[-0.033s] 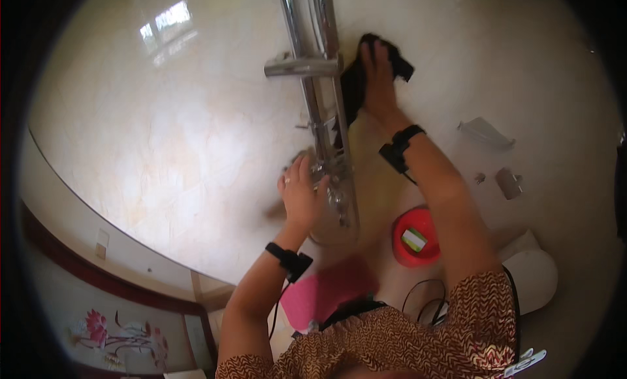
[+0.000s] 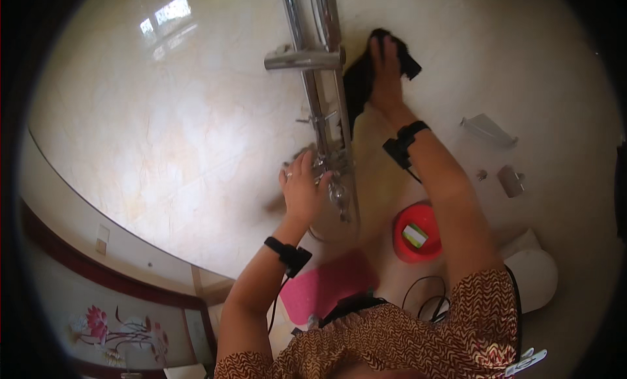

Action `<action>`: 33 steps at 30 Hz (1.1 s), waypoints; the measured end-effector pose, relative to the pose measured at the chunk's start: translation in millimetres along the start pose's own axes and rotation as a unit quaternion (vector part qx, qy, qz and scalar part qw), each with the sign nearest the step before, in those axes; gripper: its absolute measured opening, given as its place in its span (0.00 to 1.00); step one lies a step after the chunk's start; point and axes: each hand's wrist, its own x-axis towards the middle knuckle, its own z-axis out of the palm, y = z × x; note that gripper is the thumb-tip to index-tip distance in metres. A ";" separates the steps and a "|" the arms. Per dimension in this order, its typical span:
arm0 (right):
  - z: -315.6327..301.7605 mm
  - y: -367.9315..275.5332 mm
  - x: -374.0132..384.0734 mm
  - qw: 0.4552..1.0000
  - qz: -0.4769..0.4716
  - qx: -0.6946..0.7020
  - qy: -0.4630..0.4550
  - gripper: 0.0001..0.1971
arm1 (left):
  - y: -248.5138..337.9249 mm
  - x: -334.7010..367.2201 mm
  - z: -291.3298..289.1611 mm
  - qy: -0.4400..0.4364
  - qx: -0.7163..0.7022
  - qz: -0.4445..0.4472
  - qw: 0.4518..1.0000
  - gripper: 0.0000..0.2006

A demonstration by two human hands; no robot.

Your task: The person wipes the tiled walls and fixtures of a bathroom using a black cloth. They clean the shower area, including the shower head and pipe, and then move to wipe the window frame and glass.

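A chrome shower faucet (image 2: 336, 193) is fixed to the pale marble-patterned wall, with a chrome pipe (image 2: 317, 108) running up from it. My left hand (image 2: 300, 189) grips the faucet's left part, the thumb at its right; the palm side is hidden. Higher up, to the right of the pipe, my right hand (image 2: 386, 78) holds a bunched black cloth (image 2: 358, 88) against the wall. Its fingers point upward over the cloth, which hangs down behind the pipe. Black straps with small boxes sit on both wrists.
A red bucket (image 2: 428, 249) holds a green-and-white packet. Beside it are a pink mat (image 2: 330, 284) and a white toilet (image 2: 532, 274). On the right wall are a corner shelf (image 2: 490, 131) and a metal holder (image 2: 511, 181). A chrome crossbar (image 2: 304, 59) spans the pipe.
My right hand and the black cloth have shifted slightly up and to the right along the wall. My left hand stays at the faucet.
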 end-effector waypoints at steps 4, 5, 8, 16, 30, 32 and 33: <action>7.7 60.8 -40.8 0.994 0.105 -0.023 0.021 0.47 | -5.6 -2.4 12.7 0.011 0.012 0.044 0.999 0.37; 13.4 86.3 -58.8 0.985 0.146 -0.088 -0.012 0.49 | -5.5 -0.3 15.4 0.018 0.021 0.060 0.998 0.38; -6.0 105.8 -110.3 0.924 0.316 0.030 -0.213 0.37 | -15.3 -3.6 16.3 0.015 0.050 0.063 0.997 0.40; -135.7 82.2 -247.8 0.617 0.342 -0.048 -0.707 0.20 | -22.5 -10.5 18.1 0.004 0.090 0.074 0.993 0.41; -192.0 111.1 -157.8 0.618 0.639 0.453 -0.073 0.17 | -18.8 12.9 -5.1 0.050 -0.144 0.089 0.984 0.30; -174.3 75.9 -102.0 0.677 0.566 0.468 0.047 0.18 | -21.6 25.3 -28.6 0.130 -0.140 0.127 0.973 0.27; -167.9 44.7 -68.7 0.716 0.523 0.447 0.123 0.19 | -22.4 32.7 -41.1 0.176 -0.125 0.142 0.966 0.25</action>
